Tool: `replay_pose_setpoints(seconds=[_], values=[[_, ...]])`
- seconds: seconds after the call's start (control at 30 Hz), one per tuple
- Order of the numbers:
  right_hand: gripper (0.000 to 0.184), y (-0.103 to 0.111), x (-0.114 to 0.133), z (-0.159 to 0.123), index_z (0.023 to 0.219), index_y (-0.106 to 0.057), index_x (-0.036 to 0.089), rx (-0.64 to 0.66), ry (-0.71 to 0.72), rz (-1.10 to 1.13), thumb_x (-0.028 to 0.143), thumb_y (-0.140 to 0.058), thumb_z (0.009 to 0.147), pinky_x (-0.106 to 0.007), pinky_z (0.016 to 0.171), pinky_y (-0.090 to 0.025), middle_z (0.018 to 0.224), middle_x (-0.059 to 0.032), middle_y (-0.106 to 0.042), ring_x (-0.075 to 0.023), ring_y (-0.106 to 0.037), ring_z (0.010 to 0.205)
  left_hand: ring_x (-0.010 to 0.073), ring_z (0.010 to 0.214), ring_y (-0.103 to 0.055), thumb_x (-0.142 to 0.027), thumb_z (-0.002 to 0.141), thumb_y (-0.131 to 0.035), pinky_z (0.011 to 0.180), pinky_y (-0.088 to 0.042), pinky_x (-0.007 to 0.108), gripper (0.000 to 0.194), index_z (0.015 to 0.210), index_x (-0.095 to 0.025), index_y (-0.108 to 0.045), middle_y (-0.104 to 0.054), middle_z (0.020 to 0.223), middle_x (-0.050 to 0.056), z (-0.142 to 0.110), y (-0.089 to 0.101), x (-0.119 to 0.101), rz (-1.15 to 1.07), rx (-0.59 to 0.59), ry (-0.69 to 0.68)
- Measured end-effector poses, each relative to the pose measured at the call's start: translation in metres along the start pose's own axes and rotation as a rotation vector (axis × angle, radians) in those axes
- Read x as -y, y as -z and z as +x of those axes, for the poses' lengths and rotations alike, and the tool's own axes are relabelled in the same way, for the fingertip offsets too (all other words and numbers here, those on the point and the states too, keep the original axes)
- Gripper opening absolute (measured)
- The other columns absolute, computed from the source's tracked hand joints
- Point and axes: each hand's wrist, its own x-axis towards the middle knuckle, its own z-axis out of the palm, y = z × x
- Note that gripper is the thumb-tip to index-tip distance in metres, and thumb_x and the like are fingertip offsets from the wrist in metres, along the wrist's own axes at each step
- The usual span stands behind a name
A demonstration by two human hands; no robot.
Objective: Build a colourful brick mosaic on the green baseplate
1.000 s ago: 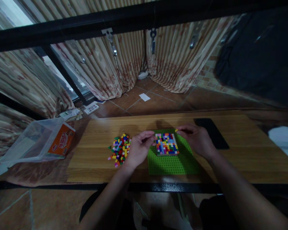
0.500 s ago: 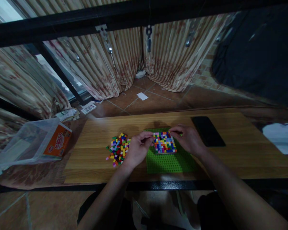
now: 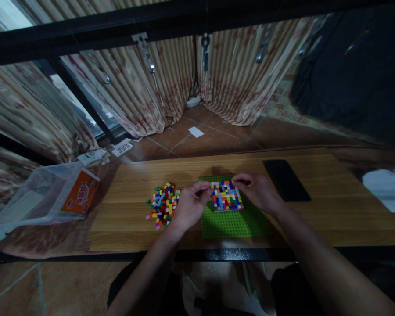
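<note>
A square block of multicoloured toy bricks [image 3: 227,196] sits on the green studded baseplate [image 3: 233,226]. My left hand [image 3: 192,204] is at the block's left side, thumb and forefinger closed at its upper left edge. From the right, my right hand [image 3: 258,191] reaches to the block's upper right corner. Its thumb and forefinger are pinched at a small yellow-orange toy brick there; whether that brick is seated cannot be made out. A loose pile of small toy bricks [image 3: 164,206] in many colours lies just left of my left hand, which partly covers it.
Both baseplate and pile rest on a long wooden tabletop [image 3: 125,219]. A black flat phone-like slab [image 3: 287,180] lies to the right. A clear plastic box [image 3: 36,197] with an orange label stands left of the table. Curtains [image 3: 171,83] hang beyond.
Both hands keep nearly the same places at the block's edges. The whole view has shifted very slightly; the bricks look unchanged.
</note>
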Motion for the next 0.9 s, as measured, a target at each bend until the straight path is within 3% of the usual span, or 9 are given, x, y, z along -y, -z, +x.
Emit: replay_pose_setpoints(seconds=[0.9], values=[[0.017,0.0002,0.0027,0.0016,0.083,-0.072,0.022,0.015,-0.039,0.028,0.030,-0.058,0.082,-0.031,0.076,-0.050,0.086,-0.0027,-0.074,-0.0183,-0.067,0.078,0.0150,0.079,-0.068,-0.017,0.085,-0.060,0.072,-0.054,0.025,0.018,0.098,-0.014,-0.070,-0.074,0.096,0.006,-0.0011,-0.0012,0.0048,0.142,0.068,-0.019]])
